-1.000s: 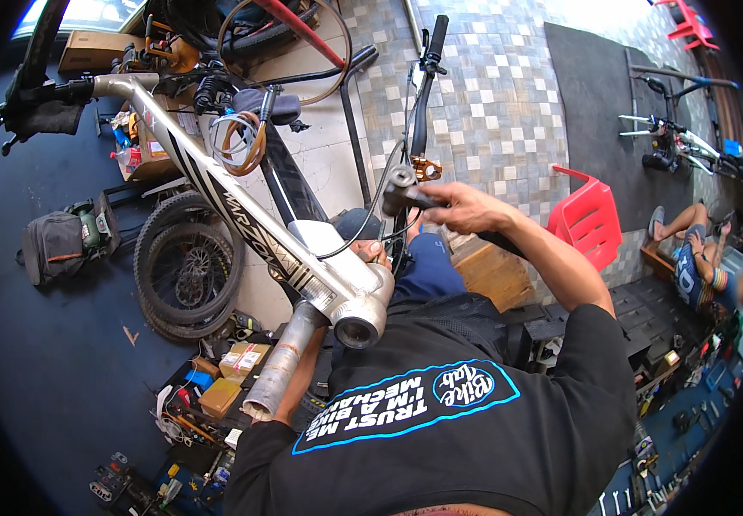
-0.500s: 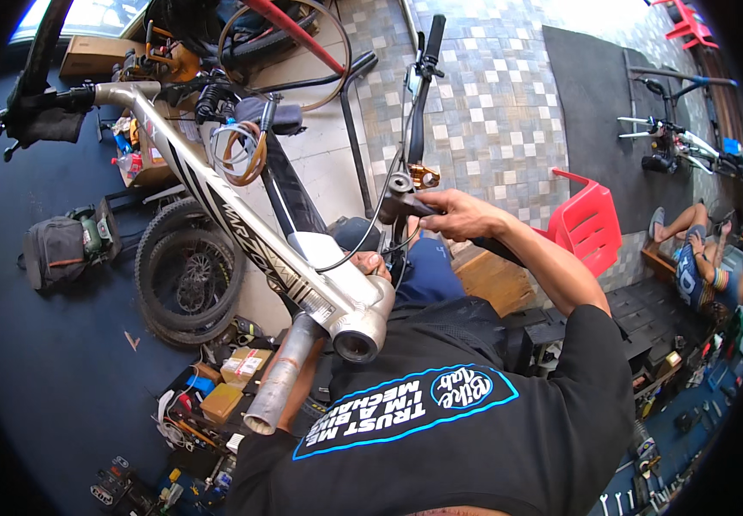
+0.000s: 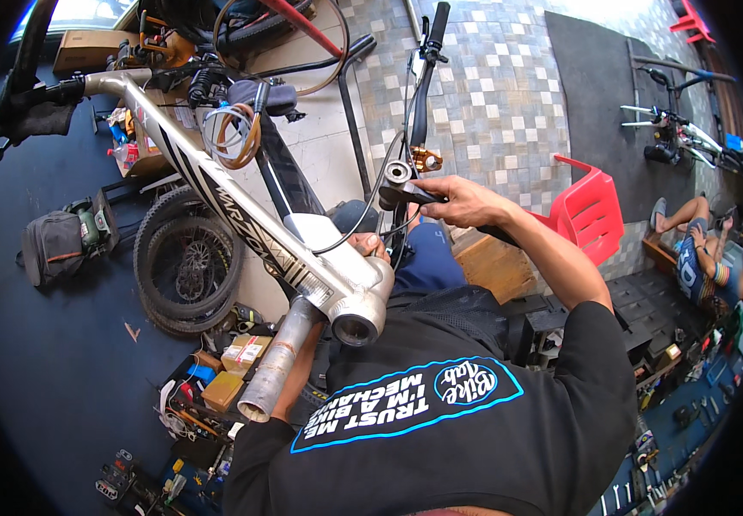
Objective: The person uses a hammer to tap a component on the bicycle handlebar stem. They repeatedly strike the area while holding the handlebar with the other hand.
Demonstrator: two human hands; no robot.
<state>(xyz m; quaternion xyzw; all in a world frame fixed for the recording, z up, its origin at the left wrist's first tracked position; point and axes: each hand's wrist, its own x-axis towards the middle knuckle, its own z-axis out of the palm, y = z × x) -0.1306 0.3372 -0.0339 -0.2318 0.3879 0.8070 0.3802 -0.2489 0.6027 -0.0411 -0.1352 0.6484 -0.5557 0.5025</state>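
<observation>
My right hand (image 3: 462, 202) grips a black crank-like part (image 3: 416, 196) with a silver ring (image 3: 397, 172) at its end, beside black cables and a handlebar (image 3: 431, 47). My left hand (image 3: 371, 244) shows only its curled fingertips behind a silver-and-black bicycle frame (image 3: 216, 185), near the frame's bottom bracket shell (image 3: 357, 327); what those fingers hold is hidden. A bare metal seat tube (image 3: 272, 370) points down to the left, over my left forearm. A coil of grey and brown cable (image 3: 235, 142) hangs by the frame.
Stacked wheels (image 3: 184, 262), a backpack (image 3: 66, 249) and cluttered boxes (image 3: 234, 378) are on the left. A red plastic chair (image 3: 586, 219) stands right of me on tiled floor (image 3: 492, 95). A seated person (image 3: 702, 258), another bicycle (image 3: 681, 138) and wall tools (image 3: 664, 456) are at the right.
My right hand and the black part have shifted slightly up, while my left hand stays behind the frame. The whole view has moved a little.
</observation>
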